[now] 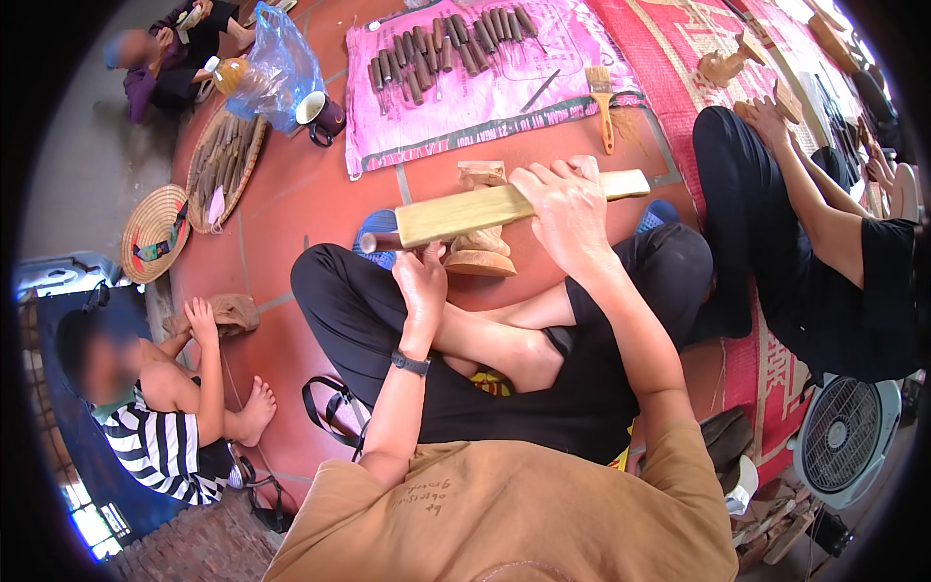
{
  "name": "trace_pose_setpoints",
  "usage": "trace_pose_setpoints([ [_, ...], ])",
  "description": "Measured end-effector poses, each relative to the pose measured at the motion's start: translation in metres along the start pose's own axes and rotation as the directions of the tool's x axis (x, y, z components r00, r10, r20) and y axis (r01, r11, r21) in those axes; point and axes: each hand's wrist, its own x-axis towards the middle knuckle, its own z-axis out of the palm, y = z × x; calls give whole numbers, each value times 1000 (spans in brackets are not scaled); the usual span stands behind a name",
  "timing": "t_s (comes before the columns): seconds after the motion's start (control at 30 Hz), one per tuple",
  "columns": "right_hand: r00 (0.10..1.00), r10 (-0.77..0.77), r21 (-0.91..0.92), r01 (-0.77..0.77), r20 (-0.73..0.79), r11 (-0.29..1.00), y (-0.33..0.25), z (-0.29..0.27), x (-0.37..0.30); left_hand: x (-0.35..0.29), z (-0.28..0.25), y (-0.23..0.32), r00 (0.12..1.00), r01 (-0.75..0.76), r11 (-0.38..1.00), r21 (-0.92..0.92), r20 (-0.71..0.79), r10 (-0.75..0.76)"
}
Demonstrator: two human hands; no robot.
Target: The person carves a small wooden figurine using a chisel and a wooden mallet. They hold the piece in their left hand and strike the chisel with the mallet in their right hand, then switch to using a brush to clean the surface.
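Note:
My right hand [567, 209] grips a long flat pale wooden mallet [465, 211] held level across my crossed legs. Under it my left hand [422, 281] is closed around the shaft of a dark chisel [380, 242], whose blunt end sticks out to the left. Behind both hands a carved light-wood figure [482, 254] stands upright on a round base on the red floor, partly hidden by the mallet. A dark watch sits on my left wrist.
A pink sheet [485, 97] holds several dark chisels and a brush [603, 102]. A person in black [805, 252] sits at right carving wood. A child in a striped top [165, 427] sits at left. Woven trays [225, 155], a mug [320, 114] and a fan [846, 436] stand around.

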Motion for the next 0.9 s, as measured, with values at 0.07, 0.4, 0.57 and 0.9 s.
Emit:
trace_pose_setpoints([
  [0.07,999,54,27,-54,-3,998,6,1,-3,1,2,6,1000,11,993,-118,22,-8],
  [0.4,996,85,123,-88,30,989,8,2,-3,-3,1,1,991,5,988,-155,135,16],
  [0.57,994,97,178,-104,46,979,6,1,-2,-2,0,-7,987,5,997,-72,162,7],
  [0.9,989,-133,-68,137,71,988,-25,-10,31,-6,-1,-7,956,-267,930,253,190,223],
])
